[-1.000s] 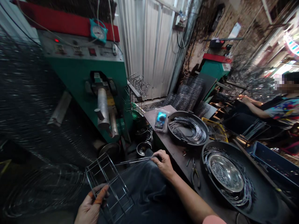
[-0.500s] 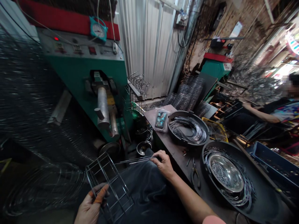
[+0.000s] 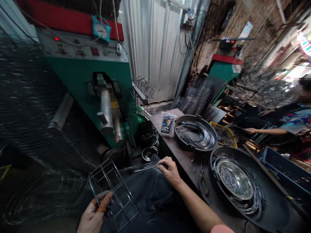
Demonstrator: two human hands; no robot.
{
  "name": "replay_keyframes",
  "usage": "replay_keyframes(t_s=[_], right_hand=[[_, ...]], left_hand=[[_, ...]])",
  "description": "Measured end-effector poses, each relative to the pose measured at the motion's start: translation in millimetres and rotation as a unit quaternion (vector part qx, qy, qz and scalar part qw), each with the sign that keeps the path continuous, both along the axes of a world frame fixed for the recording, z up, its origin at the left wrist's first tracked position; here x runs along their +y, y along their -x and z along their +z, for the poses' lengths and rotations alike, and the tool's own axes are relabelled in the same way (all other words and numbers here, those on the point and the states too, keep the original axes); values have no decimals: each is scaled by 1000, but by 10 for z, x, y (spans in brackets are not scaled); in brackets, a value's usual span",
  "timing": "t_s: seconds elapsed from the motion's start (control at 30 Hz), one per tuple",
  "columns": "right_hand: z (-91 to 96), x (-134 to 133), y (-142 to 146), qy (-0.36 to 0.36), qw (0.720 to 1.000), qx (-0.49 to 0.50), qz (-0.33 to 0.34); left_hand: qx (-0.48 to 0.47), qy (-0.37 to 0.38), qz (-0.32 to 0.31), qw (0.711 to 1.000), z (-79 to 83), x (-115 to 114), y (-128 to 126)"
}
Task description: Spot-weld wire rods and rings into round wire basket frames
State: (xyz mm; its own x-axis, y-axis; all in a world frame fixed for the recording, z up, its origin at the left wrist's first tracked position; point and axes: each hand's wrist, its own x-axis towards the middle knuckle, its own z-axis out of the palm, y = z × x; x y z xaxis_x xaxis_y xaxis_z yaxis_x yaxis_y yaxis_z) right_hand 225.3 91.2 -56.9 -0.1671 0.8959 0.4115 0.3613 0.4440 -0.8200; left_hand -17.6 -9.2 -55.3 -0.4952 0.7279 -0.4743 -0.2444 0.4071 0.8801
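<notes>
Wire frame (image 3: 118, 186) and thin metal rods (image 3: 142, 167) are what you have between your two hands, and the step looks like fingering the rods on one side while the frame waits on the other. Your left hand (image 3: 97, 208), with orange covering on the thumb, is closed around the frame's near side wires, holding it tilted above the dark cloth (image 3: 153, 197) over your lap. Your right hand (image 3: 169, 170) pinches a few rods at one end between thumb and fingers; they fan slightly, their free ends pointing left toward the frame's upper edge. Whether any tip touches the frame, you cannot tell from this angle.

As a judgement, the next move calls for a light pinch that parts one rod from the rest, with the left hand keeping the frame steady. The frame lies directly in your left hand, left of and a little lower than your right. Pliers (image 3: 203, 184) rest on the counter (image 3: 183, 160), just right of your right forearm, near the large dark pan (image 3: 272, 207).
</notes>
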Motion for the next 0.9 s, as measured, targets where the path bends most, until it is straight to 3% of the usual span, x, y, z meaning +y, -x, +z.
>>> replay_keyframes(t_s=[0.2,0.77,0.9], right_hand=[[-20,0,-5,9,1000,-2,-1],[-40,2,-21,14,1000,2,-3],[-60,8,-25,8,1000,6,-2]], left_hand=[[34,-13,-11,999,22,10,2],[-8,-2,12,1000,-5,9,-15],[19,-2,5,1000,30,11,-21]])
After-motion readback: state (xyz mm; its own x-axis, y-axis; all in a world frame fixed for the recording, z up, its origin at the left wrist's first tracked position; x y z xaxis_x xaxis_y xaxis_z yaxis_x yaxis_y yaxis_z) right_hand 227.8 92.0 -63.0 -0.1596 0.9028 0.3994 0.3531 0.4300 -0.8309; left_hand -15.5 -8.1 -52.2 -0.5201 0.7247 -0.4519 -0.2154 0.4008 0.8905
